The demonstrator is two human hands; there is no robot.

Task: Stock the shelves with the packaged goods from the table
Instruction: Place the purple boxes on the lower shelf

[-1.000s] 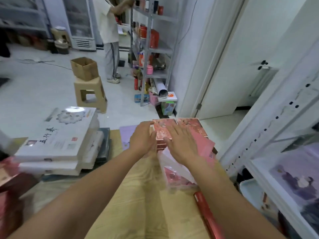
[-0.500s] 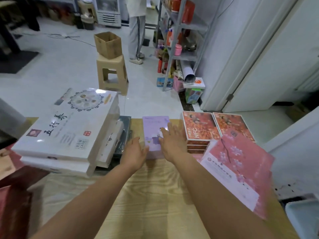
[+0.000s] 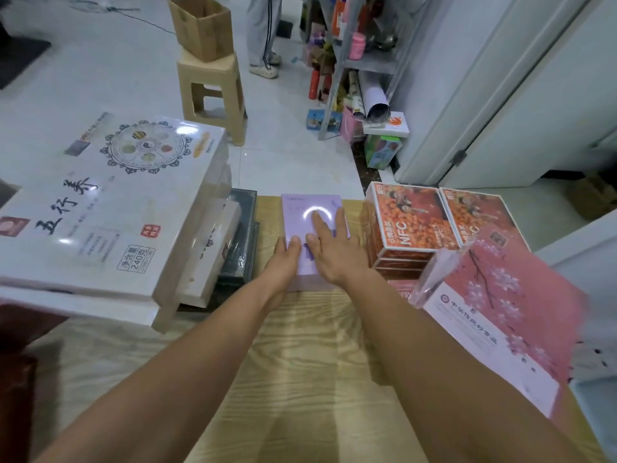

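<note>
Lilac box lies flat at the far middle of the table, between the dark boxes on the left and the orange NFC boxes on the right, apart from both

Change: a second ago both hands were over on the orange/pink stack at the right. Half a second ago they were reaching for the lilac box, now they're on it. The pick target looks to have switched, so the lilac box is likely the next item for the shelves. It's not lifted yet and sits flush on the wood

Right hand: palm down on the lid, fingers straight and slightly spread, pointing away from the body, pressing or steadying rather than gripping

Left hand: at the box's near-left edge, thumb lying on the lid and fingers along the left wall. Can't tell if they curl under or just rest against it

Both forearms are stretched forward, nearly parallel, converging on the box

Around it: pink blossom package tilted at the right near edge, blurred. White gift boxes stacked at the left. Shelf unit across the floor, part-filled, with another person's legs beside it

Lots of goods remain on the table, so the task is early or mid-way
</note>
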